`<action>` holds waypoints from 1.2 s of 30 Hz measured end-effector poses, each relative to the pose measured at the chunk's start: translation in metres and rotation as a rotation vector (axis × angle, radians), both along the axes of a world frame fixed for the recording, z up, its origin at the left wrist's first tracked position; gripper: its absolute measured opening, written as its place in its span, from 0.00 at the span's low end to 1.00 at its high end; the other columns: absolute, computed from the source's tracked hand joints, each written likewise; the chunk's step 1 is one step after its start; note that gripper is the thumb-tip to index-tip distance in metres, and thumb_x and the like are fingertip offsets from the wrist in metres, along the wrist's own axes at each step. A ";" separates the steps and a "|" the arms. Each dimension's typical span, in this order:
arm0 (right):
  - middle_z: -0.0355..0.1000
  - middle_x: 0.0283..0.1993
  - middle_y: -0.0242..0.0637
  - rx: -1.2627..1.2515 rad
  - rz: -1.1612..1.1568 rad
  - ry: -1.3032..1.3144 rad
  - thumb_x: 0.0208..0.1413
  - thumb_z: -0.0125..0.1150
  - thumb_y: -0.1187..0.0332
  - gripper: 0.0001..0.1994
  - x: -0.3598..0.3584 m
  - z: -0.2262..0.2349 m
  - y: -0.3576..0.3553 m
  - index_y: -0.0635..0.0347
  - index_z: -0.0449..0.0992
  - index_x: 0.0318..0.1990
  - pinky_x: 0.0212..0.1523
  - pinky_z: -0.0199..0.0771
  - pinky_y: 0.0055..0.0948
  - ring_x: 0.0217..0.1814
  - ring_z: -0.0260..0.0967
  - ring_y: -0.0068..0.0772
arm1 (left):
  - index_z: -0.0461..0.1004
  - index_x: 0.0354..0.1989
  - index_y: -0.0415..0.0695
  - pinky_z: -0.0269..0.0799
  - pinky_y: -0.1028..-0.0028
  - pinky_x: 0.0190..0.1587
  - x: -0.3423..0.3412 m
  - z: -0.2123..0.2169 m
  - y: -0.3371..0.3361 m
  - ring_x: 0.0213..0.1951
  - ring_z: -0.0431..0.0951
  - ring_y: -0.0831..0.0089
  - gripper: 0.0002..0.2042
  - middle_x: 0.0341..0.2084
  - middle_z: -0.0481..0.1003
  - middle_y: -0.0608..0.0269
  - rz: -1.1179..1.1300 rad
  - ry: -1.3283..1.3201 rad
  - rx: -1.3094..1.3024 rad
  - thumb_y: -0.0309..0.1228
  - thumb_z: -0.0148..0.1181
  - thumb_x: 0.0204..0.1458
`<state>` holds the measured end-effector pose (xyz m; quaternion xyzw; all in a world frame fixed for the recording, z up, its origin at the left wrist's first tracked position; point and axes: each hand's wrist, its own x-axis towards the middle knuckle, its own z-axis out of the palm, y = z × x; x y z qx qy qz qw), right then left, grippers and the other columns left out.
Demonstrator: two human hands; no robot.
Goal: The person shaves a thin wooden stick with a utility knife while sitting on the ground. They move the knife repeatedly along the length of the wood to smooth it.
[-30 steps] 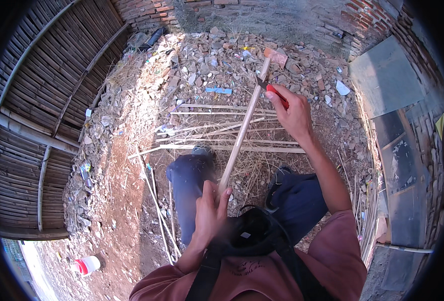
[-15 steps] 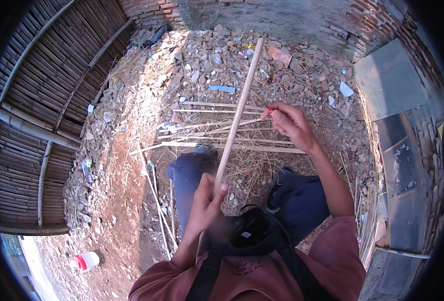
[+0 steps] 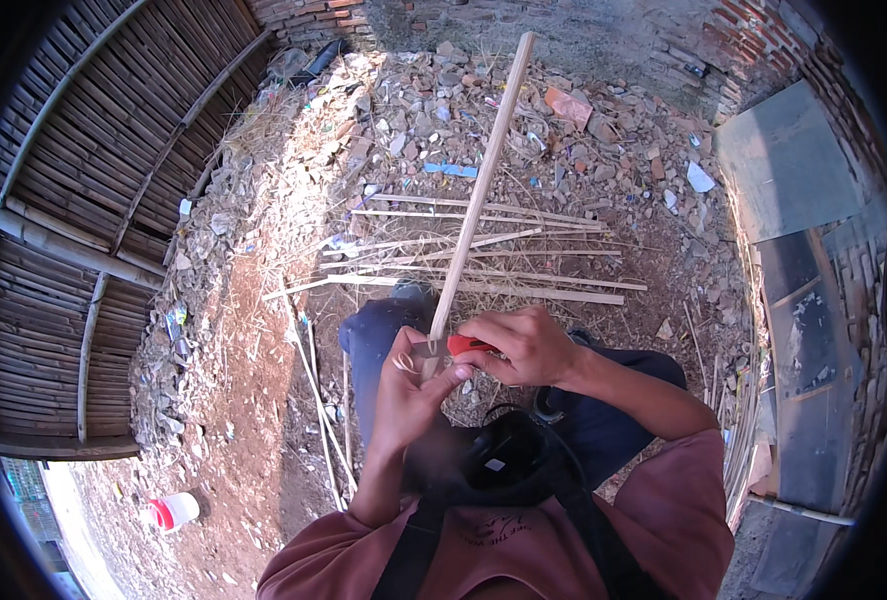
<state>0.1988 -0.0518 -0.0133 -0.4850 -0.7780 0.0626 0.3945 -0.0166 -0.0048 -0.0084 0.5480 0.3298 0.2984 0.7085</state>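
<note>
A long pale bamboo strip (image 3: 478,190) slants up and away from my left hand (image 3: 410,395), whose fingers and thumb are closed around its near end. My right hand (image 3: 531,347) grips a red-handled knife (image 3: 471,345). Its blade reaches across the strip just above my left thumb, and the two hands nearly meet there. A thin curled shaving (image 3: 403,362) stands out by my left fingers. Between my knees and the rubble, several cut bamboo strips (image 3: 543,293) lie roughly crosswise on dry straw.
Broken brick and stone rubble (image 3: 403,130) covers the ground toward the far wall (image 3: 583,40). More thin strips (image 3: 321,420) lie beside my left leg. On the left stands a bamboo-slat panel (image 3: 63,230); a red and white container (image 3: 173,512) is near it. Sheets (image 3: 793,160) lean at the right.
My right hand has come down and left from above the lying strips to the held strip's near end, bringing the red knife against it. The curled shaving now shows at my left hand.
</note>
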 end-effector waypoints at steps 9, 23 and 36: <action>0.82 0.34 0.36 -0.034 0.036 0.036 0.62 0.70 0.58 0.14 0.000 0.001 0.000 0.57 0.81 0.49 0.24 0.79 0.36 0.27 0.81 0.40 | 0.61 0.47 0.45 0.72 0.82 0.40 -0.002 -0.005 -0.002 0.39 0.76 0.86 0.18 0.37 0.78 0.68 -0.011 -0.073 0.011 0.23 0.69 0.63; 0.81 0.32 0.33 -0.029 -0.090 0.069 0.63 0.69 0.61 0.10 -0.010 0.007 -0.003 0.52 0.81 0.48 0.22 0.78 0.35 0.25 0.80 0.37 | 0.65 0.61 0.40 0.52 0.83 0.24 0.008 -0.010 -0.005 0.24 0.62 0.93 0.18 0.23 0.69 0.81 0.065 0.017 0.122 0.31 0.63 0.69; 0.79 0.29 0.30 0.041 -0.190 -0.049 0.62 0.69 0.60 0.09 -0.009 0.012 -0.002 0.49 0.81 0.46 0.19 0.75 0.33 0.22 0.78 0.32 | 0.75 0.41 0.34 0.61 0.74 0.26 0.014 0.007 -0.006 0.24 0.66 0.83 0.13 0.19 0.72 0.67 0.170 0.247 0.392 0.33 0.67 0.66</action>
